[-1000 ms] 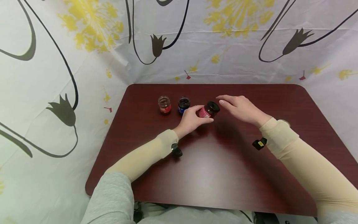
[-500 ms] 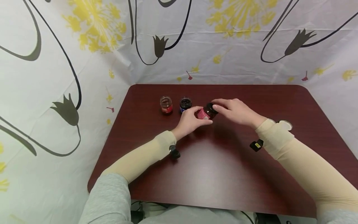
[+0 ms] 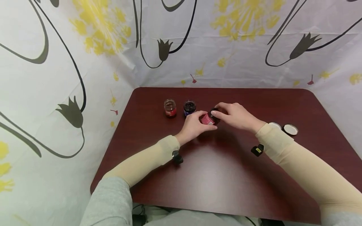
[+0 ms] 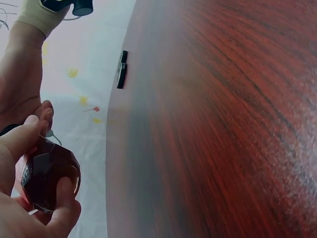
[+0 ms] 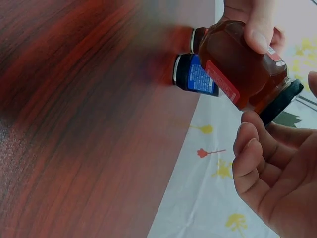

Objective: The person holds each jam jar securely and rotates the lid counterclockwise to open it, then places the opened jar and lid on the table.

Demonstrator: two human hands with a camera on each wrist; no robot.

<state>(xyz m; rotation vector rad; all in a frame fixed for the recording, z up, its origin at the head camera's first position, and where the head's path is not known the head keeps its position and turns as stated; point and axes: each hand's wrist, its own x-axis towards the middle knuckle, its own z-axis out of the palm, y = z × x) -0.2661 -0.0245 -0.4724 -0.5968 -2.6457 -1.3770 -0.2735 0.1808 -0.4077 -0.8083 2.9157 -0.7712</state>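
Observation:
My left hand grips a glass jam jar with a pinkish-red label, lifted and tilted with its top toward the right. Thumb and fingers of my right hand hold its black lid from either side. In the right wrist view the lid sits on the jar's mouth, and the jar is full of reddish-brown contents. The left wrist view shows the jar's base within the left fingers. A jar with a red label and one with a blue label stand just left of the hands, with no lids visible on them.
Two loose lids lie white side up near my right forearm: one lid in full view, the other lid partly behind the sleeve. The dark red table meets a flower-patterned cloth at its back edge.
My right hand has come left to the lid and its fingers have closed round it. The left hand keeps its grip on the jar. The view has shifted slightly.

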